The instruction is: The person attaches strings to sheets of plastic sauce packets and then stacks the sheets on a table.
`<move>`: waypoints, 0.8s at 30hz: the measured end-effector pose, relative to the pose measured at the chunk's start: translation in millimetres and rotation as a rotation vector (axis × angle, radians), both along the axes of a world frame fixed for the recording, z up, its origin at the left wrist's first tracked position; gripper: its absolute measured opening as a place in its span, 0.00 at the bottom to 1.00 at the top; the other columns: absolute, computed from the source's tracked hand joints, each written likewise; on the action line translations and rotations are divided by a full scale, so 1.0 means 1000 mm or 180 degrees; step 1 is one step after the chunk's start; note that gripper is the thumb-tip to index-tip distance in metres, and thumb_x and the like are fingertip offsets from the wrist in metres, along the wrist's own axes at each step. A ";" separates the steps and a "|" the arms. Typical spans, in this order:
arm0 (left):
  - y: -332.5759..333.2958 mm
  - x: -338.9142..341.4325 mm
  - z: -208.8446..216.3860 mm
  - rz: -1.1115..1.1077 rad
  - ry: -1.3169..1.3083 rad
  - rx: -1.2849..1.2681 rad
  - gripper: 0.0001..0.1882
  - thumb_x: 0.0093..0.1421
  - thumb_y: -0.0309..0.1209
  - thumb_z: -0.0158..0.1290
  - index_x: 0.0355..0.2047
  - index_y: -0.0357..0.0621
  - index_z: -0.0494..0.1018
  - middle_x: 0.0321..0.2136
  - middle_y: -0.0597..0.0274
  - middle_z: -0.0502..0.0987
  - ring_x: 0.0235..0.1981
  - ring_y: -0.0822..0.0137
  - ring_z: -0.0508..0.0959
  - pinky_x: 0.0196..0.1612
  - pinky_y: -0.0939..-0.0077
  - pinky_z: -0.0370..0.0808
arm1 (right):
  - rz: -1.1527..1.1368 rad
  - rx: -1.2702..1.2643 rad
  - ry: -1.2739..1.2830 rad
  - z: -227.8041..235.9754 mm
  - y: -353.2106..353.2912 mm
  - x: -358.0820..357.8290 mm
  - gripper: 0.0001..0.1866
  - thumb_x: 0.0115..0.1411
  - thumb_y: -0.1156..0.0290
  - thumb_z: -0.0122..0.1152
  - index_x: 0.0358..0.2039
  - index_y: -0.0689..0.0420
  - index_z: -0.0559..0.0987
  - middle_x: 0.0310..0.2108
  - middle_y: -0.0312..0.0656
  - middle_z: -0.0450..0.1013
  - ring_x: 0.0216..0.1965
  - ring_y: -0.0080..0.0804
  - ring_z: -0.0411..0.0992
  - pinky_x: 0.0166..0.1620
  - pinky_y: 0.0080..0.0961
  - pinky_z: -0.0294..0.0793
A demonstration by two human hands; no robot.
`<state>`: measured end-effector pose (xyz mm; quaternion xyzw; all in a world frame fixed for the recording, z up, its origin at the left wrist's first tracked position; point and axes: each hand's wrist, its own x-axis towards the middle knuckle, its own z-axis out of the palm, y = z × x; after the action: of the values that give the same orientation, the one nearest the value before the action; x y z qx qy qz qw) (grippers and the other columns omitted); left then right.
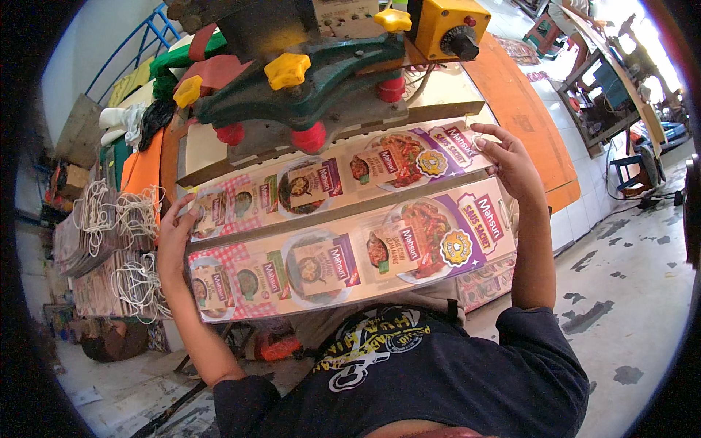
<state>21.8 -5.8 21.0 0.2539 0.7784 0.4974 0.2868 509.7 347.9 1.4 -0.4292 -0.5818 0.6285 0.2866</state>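
Two long printed panels lie side by side across the work surface, showing food pictures, purple patches and red checks. My left hand [175,235] holds the left end of the far printed panel [347,166], its thumb and fingers at the edge. At that panel's right end, the thumb and fingers of my right hand [507,159] pinch the corner. The near printed panel [332,276], glossy like clear plastic, lies between my forearms, close to my body. Just beyond the far panel stands a press with a dark green arm [325,91]; the panel's far edge meets its metal bar.
Yellow star knobs [287,71] and a yellow control box [451,29] with a black dial top the press. An orange tabletop [537,139] extends to the right. At left, bundled printed sheets [87,241] carry white cord handles [139,285]. Wooden frames [610,95] stand far right.
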 end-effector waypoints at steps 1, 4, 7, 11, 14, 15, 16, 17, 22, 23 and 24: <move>0.004 0.004 0.003 0.0008 0.0015 0.0020 0.23 0.65 0.30 0.57 0.60 0.38 0.71 0.29 0.69 0.76 0.28 0.81 0.74 0.33 0.84 0.72 | -0.0007 0.0026 0.0004 0.001 0.000 0.000 0.22 0.64 0.65 0.64 0.57 0.58 0.76 0.35 0.34 0.78 0.29 0.13 0.70 0.28 0.13 0.64; 0.004 -0.001 0.007 -0.0017 0.0089 0.0074 0.25 0.64 0.28 0.58 0.60 0.37 0.70 0.26 0.71 0.75 0.27 0.81 0.73 0.32 0.84 0.72 | -0.0038 0.0105 0.0018 0.006 0.000 -0.001 0.22 0.64 0.67 0.64 0.58 0.58 0.75 0.34 0.33 0.78 0.27 0.10 0.70 0.23 0.08 0.62; -0.001 -0.001 0.011 -0.0051 0.0128 0.0173 0.25 0.62 0.27 0.59 0.59 0.36 0.69 0.21 0.73 0.72 0.25 0.82 0.72 0.31 0.84 0.72 | -0.0132 0.0197 -0.0047 0.015 -0.006 0.003 0.23 0.61 0.65 0.65 0.57 0.55 0.76 0.33 0.32 0.78 0.27 0.12 0.69 0.27 0.11 0.60; -0.012 0.014 0.021 0.0023 -0.0112 0.0308 0.28 0.61 0.27 0.61 0.61 0.36 0.67 0.28 0.66 0.78 0.30 0.78 0.77 0.36 0.82 0.75 | -0.0135 0.0190 -0.0049 0.027 -0.012 0.018 0.24 0.61 0.69 0.64 0.58 0.57 0.75 0.37 0.40 0.79 0.32 0.17 0.75 0.31 0.13 0.71; -0.027 0.039 0.038 0.0122 -0.0305 0.0624 0.34 0.60 0.29 0.62 0.64 0.35 0.62 0.42 0.51 0.82 0.39 0.70 0.82 0.44 0.77 0.79 | -0.0064 0.0351 0.0151 0.034 -0.017 0.038 0.26 0.62 0.74 0.62 0.61 0.60 0.72 0.38 0.43 0.80 0.36 0.20 0.77 0.39 0.18 0.76; -0.033 0.046 0.040 0.0127 -0.0360 0.0839 0.34 0.60 0.29 0.62 0.64 0.34 0.62 0.42 0.51 0.82 0.40 0.69 0.82 0.44 0.76 0.80 | -0.0097 0.0479 0.0140 0.040 -0.022 0.042 0.26 0.62 0.74 0.62 0.61 0.61 0.71 0.37 0.43 0.80 0.37 0.20 0.77 0.40 0.18 0.75; -0.036 0.055 0.041 0.0118 -0.0442 0.1051 0.34 0.61 0.30 0.62 0.64 0.33 0.62 0.43 0.51 0.82 0.40 0.69 0.82 0.44 0.75 0.80 | -0.0146 0.0606 0.0104 0.051 -0.029 0.047 0.27 0.62 0.73 0.62 0.62 0.61 0.70 0.37 0.43 0.80 0.37 0.20 0.77 0.42 0.18 0.75; -0.039 0.064 0.042 0.0107 -0.0526 0.1261 0.34 0.61 0.30 0.62 0.64 0.32 0.62 0.43 0.51 0.81 0.41 0.68 0.82 0.44 0.74 0.81 | -0.0198 0.0732 0.0065 0.057 -0.033 0.051 0.28 0.63 0.73 0.62 0.63 0.61 0.69 0.37 0.43 0.80 0.38 0.20 0.77 0.43 0.18 0.75; -0.081 0.087 0.025 0.0527 -0.1438 0.1530 0.32 0.65 0.29 0.58 0.65 0.31 0.60 0.51 0.51 0.77 0.48 0.63 0.81 0.51 0.68 0.79 | -0.0425 0.1194 0.0342 0.069 -0.033 0.070 0.27 0.65 0.71 0.63 0.63 0.59 0.66 0.38 0.42 0.80 0.41 0.20 0.75 0.47 0.18 0.73; -0.074 0.103 0.025 0.0494 -0.1458 0.1669 0.31 0.66 0.29 0.57 0.65 0.32 0.60 0.52 0.51 0.77 0.50 0.63 0.80 0.52 0.67 0.79 | -0.0419 0.1252 0.0352 0.070 -0.034 0.077 0.27 0.65 0.72 0.63 0.62 0.59 0.66 0.38 0.42 0.79 0.42 0.20 0.75 0.47 0.18 0.73; -0.069 0.111 0.023 0.0485 -0.1493 0.1802 0.30 0.66 0.29 0.56 0.65 0.32 0.60 0.53 0.51 0.76 0.52 0.62 0.80 0.54 0.66 0.78 | -0.0392 0.1302 0.0344 0.068 -0.030 0.079 0.26 0.65 0.72 0.63 0.61 0.58 0.66 0.38 0.42 0.79 0.42 0.21 0.75 0.47 0.18 0.73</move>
<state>132.7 -75.0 44.2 0.1435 0.5399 0.7574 0.3379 588.5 317.6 69.0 -0.3625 -0.6537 0.5008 0.4364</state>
